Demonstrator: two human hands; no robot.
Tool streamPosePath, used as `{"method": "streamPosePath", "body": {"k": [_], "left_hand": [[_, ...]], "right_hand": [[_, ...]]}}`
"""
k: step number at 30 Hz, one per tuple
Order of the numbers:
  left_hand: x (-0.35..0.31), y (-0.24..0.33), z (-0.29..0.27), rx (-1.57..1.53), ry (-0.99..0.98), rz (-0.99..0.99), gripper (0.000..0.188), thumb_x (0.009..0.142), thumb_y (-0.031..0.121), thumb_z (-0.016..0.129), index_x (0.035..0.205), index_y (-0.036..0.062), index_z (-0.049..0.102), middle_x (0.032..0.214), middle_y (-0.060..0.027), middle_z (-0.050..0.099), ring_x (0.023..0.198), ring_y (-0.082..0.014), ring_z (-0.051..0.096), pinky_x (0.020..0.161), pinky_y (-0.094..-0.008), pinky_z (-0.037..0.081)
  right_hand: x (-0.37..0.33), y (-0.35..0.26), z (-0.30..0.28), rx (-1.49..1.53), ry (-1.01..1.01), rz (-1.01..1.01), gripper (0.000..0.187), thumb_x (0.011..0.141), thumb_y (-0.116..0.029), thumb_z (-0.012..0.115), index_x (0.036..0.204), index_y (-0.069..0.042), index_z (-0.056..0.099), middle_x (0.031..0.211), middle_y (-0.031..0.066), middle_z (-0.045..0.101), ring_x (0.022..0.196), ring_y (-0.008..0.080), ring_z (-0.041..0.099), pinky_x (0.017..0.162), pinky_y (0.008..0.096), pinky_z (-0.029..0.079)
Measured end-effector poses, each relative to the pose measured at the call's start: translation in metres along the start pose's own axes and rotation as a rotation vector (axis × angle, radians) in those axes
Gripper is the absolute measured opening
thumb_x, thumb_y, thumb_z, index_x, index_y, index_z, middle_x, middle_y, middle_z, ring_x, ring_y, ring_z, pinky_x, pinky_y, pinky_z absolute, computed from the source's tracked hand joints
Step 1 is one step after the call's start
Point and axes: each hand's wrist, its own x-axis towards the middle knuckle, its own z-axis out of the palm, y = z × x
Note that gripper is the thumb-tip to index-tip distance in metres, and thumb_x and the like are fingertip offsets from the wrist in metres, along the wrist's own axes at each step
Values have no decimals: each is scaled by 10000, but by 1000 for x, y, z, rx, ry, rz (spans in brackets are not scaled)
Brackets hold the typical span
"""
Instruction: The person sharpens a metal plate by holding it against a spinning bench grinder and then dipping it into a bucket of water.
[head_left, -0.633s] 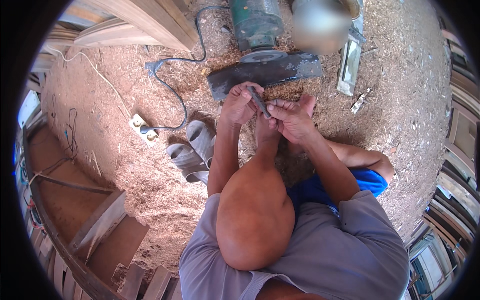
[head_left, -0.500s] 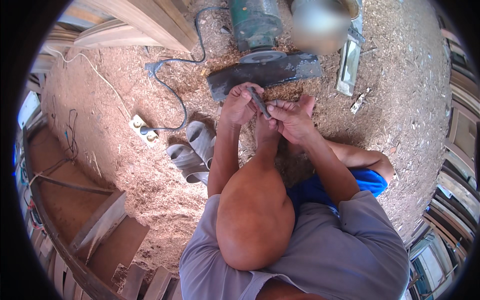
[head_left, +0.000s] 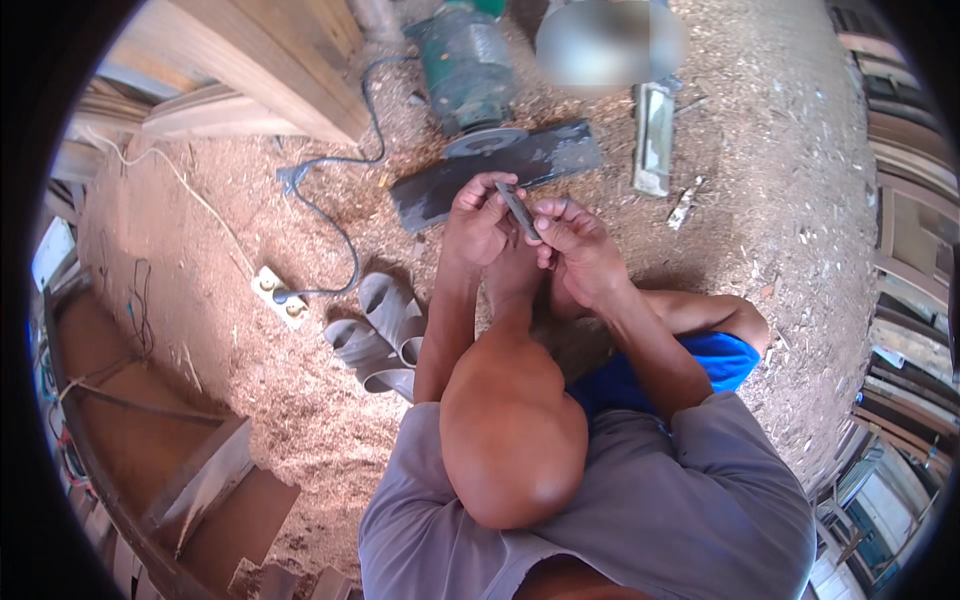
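A short, flat, dark grey bar [head_left: 518, 212], perhaps a metal blade, is held slantwise between both hands above my bare foot. My left hand [head_left: 476, 225] pinches its upper end between thumb and fingers. At its lower end, the thumb and fingers of my right hand [head_left: 582, 248] close on it. Just beyond the hands is a green electric motor [head_left: 467, 75] with a flat grinding disc [head_left: 485, 142] on its near end. A dark, worn board [head_left: 430, 197] lies under the disc, close past my left fingertips.
Shavings cover the ground. A long block in a frame [head_left: 653, 150] and a blurred, shiny round thing [head_left: 600, 45] are beyond my right hand. Grey sandals [head_left: 362, 345], a socket strip [head_left: 280, 298] and a dark cable [head_left: 335, 222] lie left. Timber [head_left: 270, 60] stands far left.
The view has shifted, so the motor and board appear farther left and lower. The bar has turned slightly and looks narrower. Both hands keep hold of it.
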Motion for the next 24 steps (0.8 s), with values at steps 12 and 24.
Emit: {"method": "streamPosePath", "body": {"k": [12, 24], "left_hand": [[20, -47, 78, 150, -7, -152, 46, 905, 17, 566, 933, 21, 603, 826, -74, 636, 717, -142, 614, 637, -258, 514], [16, -70, 106, 235, -87, -305, 78, 910, 36, 574, 835, 59, 574, 837, -39, 617, 716, -129, 596, 637, -266, 514]], "right_hand": [[-66, -42, -14, -157, 138, -477, 165, 836, -27, 689, 981, 1, 613, 841, -2, 617, 756, 41, 548, 684, 192, 466], [-97, -48, -35, -149, 237, -549, 188, 819, -69, 721, 958, 0, 613, 831, 11, 614, 742, 50, 523, 677, 202, 445]]}}
